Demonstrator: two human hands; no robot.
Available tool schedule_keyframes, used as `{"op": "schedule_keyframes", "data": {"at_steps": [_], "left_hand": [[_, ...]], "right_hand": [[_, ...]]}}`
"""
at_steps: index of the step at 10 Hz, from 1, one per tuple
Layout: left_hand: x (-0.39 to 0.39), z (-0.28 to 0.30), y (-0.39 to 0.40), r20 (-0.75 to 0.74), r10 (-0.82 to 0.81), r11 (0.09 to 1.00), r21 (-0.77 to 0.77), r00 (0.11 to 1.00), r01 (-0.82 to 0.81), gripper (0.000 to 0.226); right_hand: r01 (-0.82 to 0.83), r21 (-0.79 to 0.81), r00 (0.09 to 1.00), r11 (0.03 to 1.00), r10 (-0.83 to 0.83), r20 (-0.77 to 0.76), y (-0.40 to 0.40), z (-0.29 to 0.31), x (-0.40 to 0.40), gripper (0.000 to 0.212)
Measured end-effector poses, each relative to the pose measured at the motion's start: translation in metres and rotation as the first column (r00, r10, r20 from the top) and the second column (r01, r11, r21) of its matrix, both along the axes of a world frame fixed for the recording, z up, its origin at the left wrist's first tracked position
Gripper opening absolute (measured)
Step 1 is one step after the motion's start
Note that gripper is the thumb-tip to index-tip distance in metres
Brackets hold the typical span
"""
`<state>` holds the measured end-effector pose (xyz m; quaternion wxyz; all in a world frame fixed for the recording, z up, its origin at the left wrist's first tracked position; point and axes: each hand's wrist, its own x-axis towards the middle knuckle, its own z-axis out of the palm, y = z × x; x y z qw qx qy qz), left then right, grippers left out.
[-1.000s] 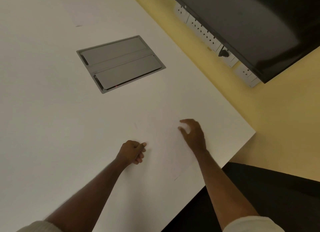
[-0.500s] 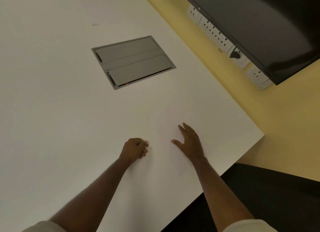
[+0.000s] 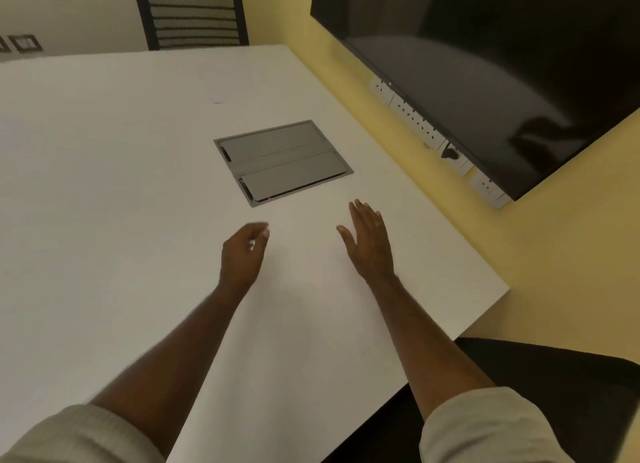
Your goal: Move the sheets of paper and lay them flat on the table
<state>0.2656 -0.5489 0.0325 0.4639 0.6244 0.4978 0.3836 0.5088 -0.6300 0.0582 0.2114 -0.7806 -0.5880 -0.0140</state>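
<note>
A white sheet of paper [image 3: 311, 310] lies flat on the white table [image 3: 104, 220] between my two forearms. It is almost the same colour as the tabletop, so its edges barely show. My left hand [image 3: 242, 254] hovers at the sheet's far left with its fingers curled; it is blurred and I see nothing in it. My right hand [image 3: 369, 244] is flat, palm down, fingers stretched forward at the sheet's far right side. Both hands are just short of the grey hatch.
A grey metal cable hatch [image 3: 282, 161] is set into the tabletop beyond my hands. A black screen [image 3: 485, 74] hangs on the yellow wall at right above white sockets [image 3: 415, 116]. A black chair [image 3: 194, 12] stands at the far end, and the table corner [image 3: 498, 291] is at right.
Both hands have slid forward toward the grey hatch. The right hand went from fingers bent on the sheet to stretched flat. The left fist has loosened and lifted. My view has tilted up.
</note>
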Motion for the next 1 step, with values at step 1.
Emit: {"op": "schedule_keyframes", "data": {"at_steps": [1], "left_hand": [[-0.0187, 0.0560, 0.0125, -0.128, 0.062, 0.964, 0.263, 0.990, -0.027, 0.053]], "right_hand": [[-0.064, 0.096, 0.998, 0.993, 0.062, 0.030, 0.0205, 0.0514, -0.0283, 0.061]]}}
